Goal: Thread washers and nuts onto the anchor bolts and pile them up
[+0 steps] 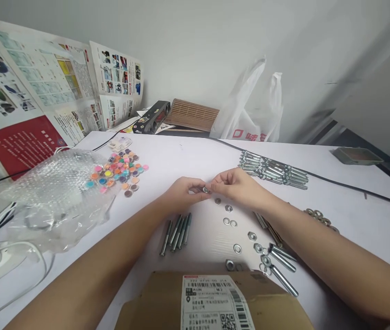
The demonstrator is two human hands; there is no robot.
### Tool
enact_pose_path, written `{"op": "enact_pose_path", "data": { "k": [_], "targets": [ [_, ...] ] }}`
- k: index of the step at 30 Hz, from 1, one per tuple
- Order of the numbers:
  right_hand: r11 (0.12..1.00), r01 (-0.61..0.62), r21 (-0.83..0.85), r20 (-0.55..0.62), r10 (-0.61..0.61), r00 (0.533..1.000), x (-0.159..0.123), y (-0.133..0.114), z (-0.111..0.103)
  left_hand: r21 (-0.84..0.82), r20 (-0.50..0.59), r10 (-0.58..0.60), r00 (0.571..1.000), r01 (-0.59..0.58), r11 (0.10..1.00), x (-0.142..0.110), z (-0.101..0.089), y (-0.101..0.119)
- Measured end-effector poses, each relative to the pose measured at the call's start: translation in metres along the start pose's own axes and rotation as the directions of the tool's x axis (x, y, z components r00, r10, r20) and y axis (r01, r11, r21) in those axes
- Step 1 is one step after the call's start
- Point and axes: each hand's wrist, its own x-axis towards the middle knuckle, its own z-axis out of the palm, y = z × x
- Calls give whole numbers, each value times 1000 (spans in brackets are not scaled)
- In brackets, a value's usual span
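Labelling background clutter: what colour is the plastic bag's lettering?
Red, on the white plastic bag; head view.

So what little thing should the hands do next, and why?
Perhaps steady the small metal piece with the left hand and turn it gently with the right hand: the left pinches it, and the right hand's fingertips are right beside it.

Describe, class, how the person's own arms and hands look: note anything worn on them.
The left hand and right hand are ungloved, with ordinary human fingers. Neither wrist shows a watch or bracelet, and no ring can be made out. The left forearm and right forearm are bare, with no sleeve in view.
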Motion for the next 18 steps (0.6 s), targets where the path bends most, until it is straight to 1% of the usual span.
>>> {"op": "enact_pose_path", "data": {
  "k": [4, 7, 10, 12, 14, 16, 18],
  "targets": [
    [1000, 8, 10, 2, -8, 1000, 3, 8, 2, 6, 0, 17, 1000, -17, 1000, 0, 1, -3],
    [1000, 13, 13, 14, -13, 1000, 4, 9, 1, 4, 6, 21, 1000, -21, 1000, 1, 1, -5],
    [999, 12, -41, -12, -13, 1000, 2, 6, -4, 18, 1, 20, 1000, -20, 1000, 1, 0, -5],
    [990, 14, -139, -37, -20, 999, -2, 2, -9, 21, -4, 12, 1000, -12, 1000, 1, 0, -4],
    [955, 27, -296, -14, -33, 999, -10, 0, -16, 8, -4, 4, 1000, -4, 1000, 2, 0, -4],
    [880, 57, -471, 61, -32, 998, -18, 0, -23, -5, 0, -4, 1000, 4, 1000, 2, 1, -3],
    [797, 81, -598, 126, -7, 992, -26, 2, -27, -13, 6, -10, 1000, 10, 1000, 2, 1, -3]
  ]
}}
